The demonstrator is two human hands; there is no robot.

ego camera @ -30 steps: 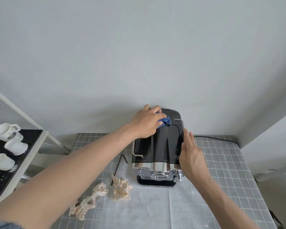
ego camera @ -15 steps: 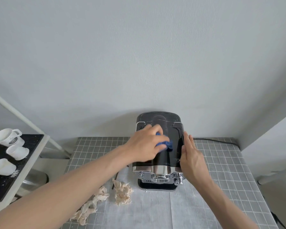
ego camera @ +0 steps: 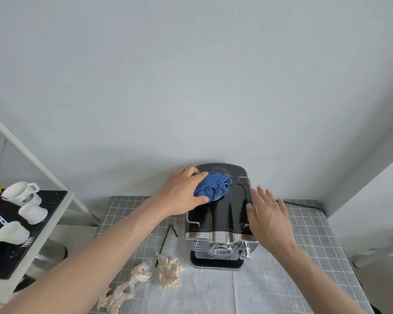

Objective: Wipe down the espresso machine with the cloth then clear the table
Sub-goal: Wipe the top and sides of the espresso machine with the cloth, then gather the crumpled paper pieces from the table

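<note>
White cups [ego camera: 21, 196] lie on a black rack at far left, and crumpled tissues [ego camera: 169, 271] lie on the gridded surface [ego camera: 304, 257]. The left hand [ego camera: 183, 194] grips the bunched blue cloth [ego camera: 213, 188], fingers curled round it, on top of the espresso machine [ego camera: 220, 214] by the wall. The right hand [ego camera: 269, 215] rests flat against the machine's right edge, fingers straight and slightly spread.

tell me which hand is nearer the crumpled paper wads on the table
Left. The left hand grips the blue cloth above the paper wads; the right hand rests across the espresso machine.
</note>
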